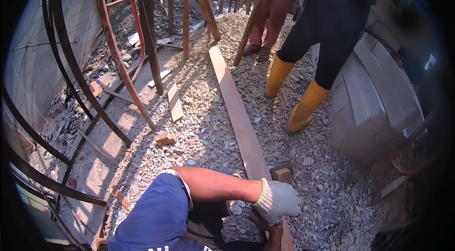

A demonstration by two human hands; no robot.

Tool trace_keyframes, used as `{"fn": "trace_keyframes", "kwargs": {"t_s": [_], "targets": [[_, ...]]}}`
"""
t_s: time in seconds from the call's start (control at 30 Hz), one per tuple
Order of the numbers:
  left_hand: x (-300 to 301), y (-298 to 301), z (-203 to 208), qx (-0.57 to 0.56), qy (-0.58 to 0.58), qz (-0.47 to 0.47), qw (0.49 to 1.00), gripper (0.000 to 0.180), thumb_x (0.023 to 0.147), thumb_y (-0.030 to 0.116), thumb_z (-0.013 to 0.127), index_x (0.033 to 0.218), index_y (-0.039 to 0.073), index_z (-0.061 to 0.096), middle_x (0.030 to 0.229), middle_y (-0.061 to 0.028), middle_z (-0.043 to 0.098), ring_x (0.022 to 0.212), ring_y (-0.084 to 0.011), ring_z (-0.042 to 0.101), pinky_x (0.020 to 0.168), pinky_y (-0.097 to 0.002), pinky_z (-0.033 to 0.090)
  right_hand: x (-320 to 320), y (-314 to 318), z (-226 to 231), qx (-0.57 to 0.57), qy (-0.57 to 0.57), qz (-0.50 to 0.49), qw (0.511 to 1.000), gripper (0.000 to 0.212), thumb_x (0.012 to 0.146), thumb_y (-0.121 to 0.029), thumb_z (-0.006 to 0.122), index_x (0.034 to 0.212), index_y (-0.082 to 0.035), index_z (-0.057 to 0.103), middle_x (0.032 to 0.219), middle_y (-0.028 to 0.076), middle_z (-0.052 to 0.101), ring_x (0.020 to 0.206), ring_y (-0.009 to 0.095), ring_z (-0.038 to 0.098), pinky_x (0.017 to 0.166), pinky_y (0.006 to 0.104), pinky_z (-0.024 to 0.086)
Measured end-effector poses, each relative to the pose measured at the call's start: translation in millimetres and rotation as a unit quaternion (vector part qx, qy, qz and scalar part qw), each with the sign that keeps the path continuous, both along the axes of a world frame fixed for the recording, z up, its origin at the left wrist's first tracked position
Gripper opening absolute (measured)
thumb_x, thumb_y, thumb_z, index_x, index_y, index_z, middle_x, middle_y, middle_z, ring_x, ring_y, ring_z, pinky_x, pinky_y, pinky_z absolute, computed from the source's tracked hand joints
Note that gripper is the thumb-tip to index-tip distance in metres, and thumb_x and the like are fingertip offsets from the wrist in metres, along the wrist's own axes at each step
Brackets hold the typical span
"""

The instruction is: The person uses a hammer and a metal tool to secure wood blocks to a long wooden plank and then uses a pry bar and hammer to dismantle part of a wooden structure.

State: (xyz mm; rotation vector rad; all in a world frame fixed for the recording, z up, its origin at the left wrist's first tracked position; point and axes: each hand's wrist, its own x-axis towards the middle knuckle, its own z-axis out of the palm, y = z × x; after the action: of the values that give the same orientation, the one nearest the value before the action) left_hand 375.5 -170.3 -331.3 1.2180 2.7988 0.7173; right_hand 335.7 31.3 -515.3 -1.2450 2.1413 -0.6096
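My left arm, in a blue sleeve [151, 213], reaches across to the right. My left hand [278, 202] wears a pale knitted work glove with a yellow-green cuff, and its fingers are out of sight. Below it, my bare right hand [268, 228] comes up from the lower edge, its fingers bent against the glove's underside near the wrist. Under both hands runs a long wooden plank [237, 113], lying on the gravel and stretching away from me. A short wood block [282, 175] sits beside the plank, just beyond the glove.
A person in dark trousers and yellow rubber boots [302, 109] stands right of the plank; another in reddish trousers [274, 23] is behind. Grey blocks [374, 94] are stacked at right. Metal frames [113, 47] and upright posts [150, 28] stand left. Wood offcuts [174, 103] lie on the gravel.
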Motion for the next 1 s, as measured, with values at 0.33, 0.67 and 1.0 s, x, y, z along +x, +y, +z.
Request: {"fn": "trace_keyframes", "kwargs": {"t_s": [0.33,0.67,1.0], "targets": [[-90.5,-213.4,86.2,0.317,0.063,0.546,0.773,0.066,0.092,0.033,0.077,0.14,-0.005,0.053,0.123,-0.0175,0.069,0.11,-0.0233,0.068,0.093,-0.035,0.056,69.1,125.6,5.6,0.009,-0.092,-0.141,0.986,0.056,0.092,-0.042,0.071,0.129,-0.001,0.063,0.113,0.026,0.072,0.105,0.038,0.07,0.091,0.0458,0.054],[-140.9,-290.3,172.4,0.286,0.268,0.667,0.634,0.087,0.079,0.035,0.084,0.149,0.0,0.045,0.14,-0.026,0.058,0.131,-0.0357,0.058,0.11,-0.041,0.047,107.6,171.4,-7.9,0.067,-0.073,-0.25,0.963,0.058,0.095,-0.044,0.067,0.135,-0.002,0.06,0.121,0.028,0.067,0.111,0.044,0.064,0.1,0.0484,0.049],[-193.0,-310.0,188.4,0.239,0.211,0.738,0.594,0.107,0.073,0.047,0.087,0.156,0.003,0.036,0.148,-0.0236,0.052,0.137,-0.0366,0.052,0.113,-0.0425,0.044,109.9,180.0,-48.1,0.094,-0.116,-0.26,0.954,0.057,0.097,-0.041,0.065,0.137,-0.001,0.058,0.135,0.024,0.062,0.124,0.044,0.059,0.108,0.0482,0.045]]}}
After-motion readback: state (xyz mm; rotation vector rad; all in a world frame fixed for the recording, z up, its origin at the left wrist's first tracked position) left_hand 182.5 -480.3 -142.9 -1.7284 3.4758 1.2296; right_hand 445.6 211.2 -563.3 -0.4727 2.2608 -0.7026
